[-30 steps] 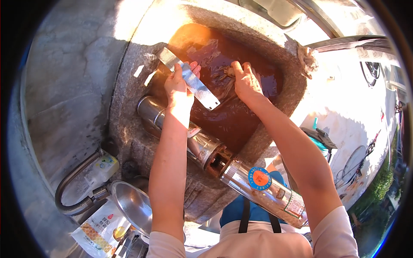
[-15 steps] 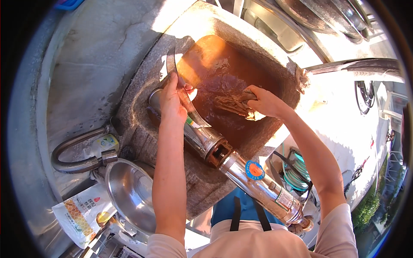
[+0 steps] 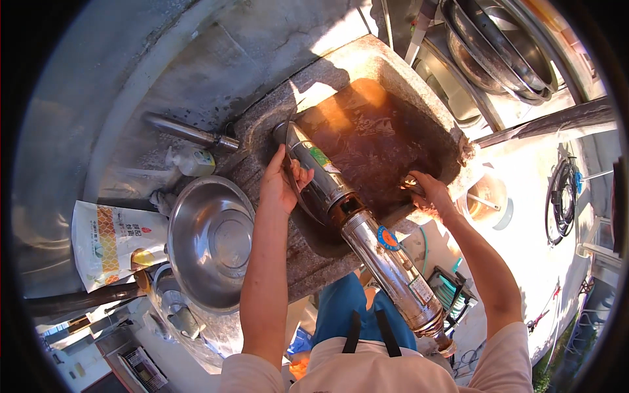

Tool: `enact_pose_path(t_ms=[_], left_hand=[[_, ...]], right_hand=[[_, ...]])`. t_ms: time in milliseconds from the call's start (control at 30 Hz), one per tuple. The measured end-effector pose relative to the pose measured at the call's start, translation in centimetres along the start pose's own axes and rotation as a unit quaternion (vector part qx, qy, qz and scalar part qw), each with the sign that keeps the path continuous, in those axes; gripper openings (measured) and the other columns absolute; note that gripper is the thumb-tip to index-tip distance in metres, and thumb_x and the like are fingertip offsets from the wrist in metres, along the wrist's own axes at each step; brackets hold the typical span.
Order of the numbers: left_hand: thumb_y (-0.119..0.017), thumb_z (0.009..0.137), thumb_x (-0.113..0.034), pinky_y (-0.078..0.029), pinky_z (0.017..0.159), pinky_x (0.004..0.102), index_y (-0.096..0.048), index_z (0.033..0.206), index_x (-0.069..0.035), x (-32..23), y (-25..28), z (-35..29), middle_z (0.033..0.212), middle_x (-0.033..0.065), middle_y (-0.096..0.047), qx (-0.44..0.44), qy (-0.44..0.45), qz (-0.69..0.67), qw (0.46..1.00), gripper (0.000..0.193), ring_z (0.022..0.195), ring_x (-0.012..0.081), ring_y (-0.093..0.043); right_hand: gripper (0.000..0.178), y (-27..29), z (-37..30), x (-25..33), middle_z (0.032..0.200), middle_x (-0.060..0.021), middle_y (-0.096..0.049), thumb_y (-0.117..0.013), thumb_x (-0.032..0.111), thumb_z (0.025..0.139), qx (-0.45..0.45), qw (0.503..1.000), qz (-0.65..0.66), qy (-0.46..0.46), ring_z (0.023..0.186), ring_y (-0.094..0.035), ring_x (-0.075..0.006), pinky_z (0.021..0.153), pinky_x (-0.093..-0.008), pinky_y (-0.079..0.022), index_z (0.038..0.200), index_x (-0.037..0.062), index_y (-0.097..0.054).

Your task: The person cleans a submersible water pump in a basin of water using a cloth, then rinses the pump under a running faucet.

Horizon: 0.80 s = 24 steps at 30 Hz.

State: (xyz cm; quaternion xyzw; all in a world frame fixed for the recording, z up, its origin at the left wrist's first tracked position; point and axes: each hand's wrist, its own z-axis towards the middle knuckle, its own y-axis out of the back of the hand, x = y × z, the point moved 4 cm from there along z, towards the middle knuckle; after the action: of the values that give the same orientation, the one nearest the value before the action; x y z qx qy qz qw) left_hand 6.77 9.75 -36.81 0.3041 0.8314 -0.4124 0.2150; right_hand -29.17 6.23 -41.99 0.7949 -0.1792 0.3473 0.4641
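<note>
A thin curved metal strip (image 3: 300, 190), perforated in the earlier view, is gripped edge-on by my left hand (image 3: 283, 182), its fingers closed. Beside it a long steel submersible pump (image 3: 380, 247) lies slanted across the stone sink (image 3: 314, 263), its upper end inside and its lower end over the near rim by my legs. Brown, murky water (image 3: 373, 134) stands in the sink. My right hand (image 3: 429, 195) is at the sink's right side, low by the water, its fingers curled. Shadow hides what those fingers hold.
Left of the sink are a steel basin (image 3: 213, 245), a white printed pouch (image 3: 118, 242), a bottle (image 3: 193, 160) and a metal faucet (image 3: 190, 134). A rag (image 3: 466, 149) hangs on the right rim. Steel pans (image 3: 495, 56) stand at the upper right; a bucket (image 3: 486, 200) is beyond my right hand.
My right hand has moved right and down toward the sink's wall; the brown cloth it held is no longer visible. My left hand has lowered the strip beside the pump. The view has shifted.
</note>
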Motion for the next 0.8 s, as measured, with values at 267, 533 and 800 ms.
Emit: enact_pose_path(t_ms=[267,533,800], left_hand=[[-0.066,0.091,-0.035,-0.052,0.063,0.0356,-0.050,0.066,-0.013,1.7,2.2,-3.8,0.052,0.0024,-0.045,-0.147,-0.061,0.127,0.979,0.036,0.040,0.0162,-0.043],[-0.068,0.092,-0.032,-0.047,0.051,0.0279,-0.058,0.072,-0.005,3.5,1.2,-7.2,0.056,0.0016,-0.054,-0.118,-0.242,0.318,0.909,0.035,0.046,0.0097,-0.051],[-0.073,0.087,-0.026,-0.043,0.049,0.0290,-0.061,0.087,0.002,6.6,5.8,-11.9,0.063,0.0059,-0.061,-0.208,-0.215,0.445,0.844,0.031,0.053,0.0109,-0.056]], right_hand=[[0.064,-4.0,1.1,-5.4,0.093,-0.0065,-0.060,-0.068,0.027,0.066,-0.168,0.937,-0.262,0.158,0.090,-0.062,-0.0302,0.077,-0.0565,-0.047,0.127,0.0170,-0.050],[0.066,-4.3,1.7,-6.6,0.094,-0.0065,-0.061,-0.069,0.028,0.064,-0.176,0.943,-0.230,0.164,0.090,-0.063,-0.0336,0.076,-0.0622,-0.046,0.127,0.0189,-0.051],[0.062,-4.4,1.9,-6.6,0.099,-0.0074,-0.064,-0.070,0.022,0.066,-0.174,0.946,-0.216,0.168,0.094,-0.063,-0.0336,0.080,-0.0599,-0.045,0.126,0.0178,-0.053]])
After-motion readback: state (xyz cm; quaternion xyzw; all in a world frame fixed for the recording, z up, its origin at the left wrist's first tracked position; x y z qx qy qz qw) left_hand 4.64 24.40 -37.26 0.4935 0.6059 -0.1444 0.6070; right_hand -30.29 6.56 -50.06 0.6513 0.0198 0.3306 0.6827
